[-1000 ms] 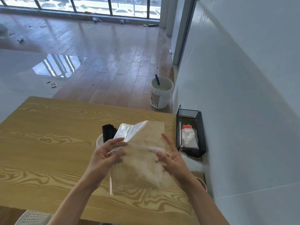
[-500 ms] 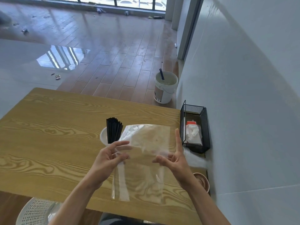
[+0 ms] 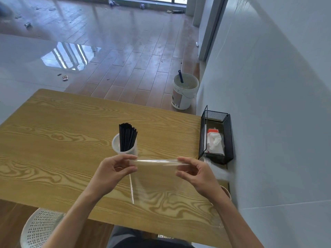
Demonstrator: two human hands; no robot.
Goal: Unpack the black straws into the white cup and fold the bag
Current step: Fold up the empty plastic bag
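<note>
Fingers (image 3: pixel 131 159) of the left hand (image 3: pixel 114 171) are pinching the left top corner of the bag (image 3: pixel 155 178), thumb and forefinger closed on it; the right hand (image 3: pixel 196 173) is pinching the right top corner the same way. Both hands are holding the bag above the near part of the table (image 3: pixel 53 140), stretching its top edge taut so it is running left to right. Clear, empty and nearly see-through, the bag is hanging down from that edge toward the person, with wood grain showing through it and a bright seam running down its left side. Straws (image 3: pixel 127 136), black and bunched, are standing in the cup (image 3: pixel 117 149), leaning slightly right, long axis near upright, tips pointing up. White and upright on the table, the cup is sitting just behind the left hand. Beside the wall, a black mesh basket (image 3: pixel 229 140) is holding tissues (image 3: pixel 215 140).
</note>
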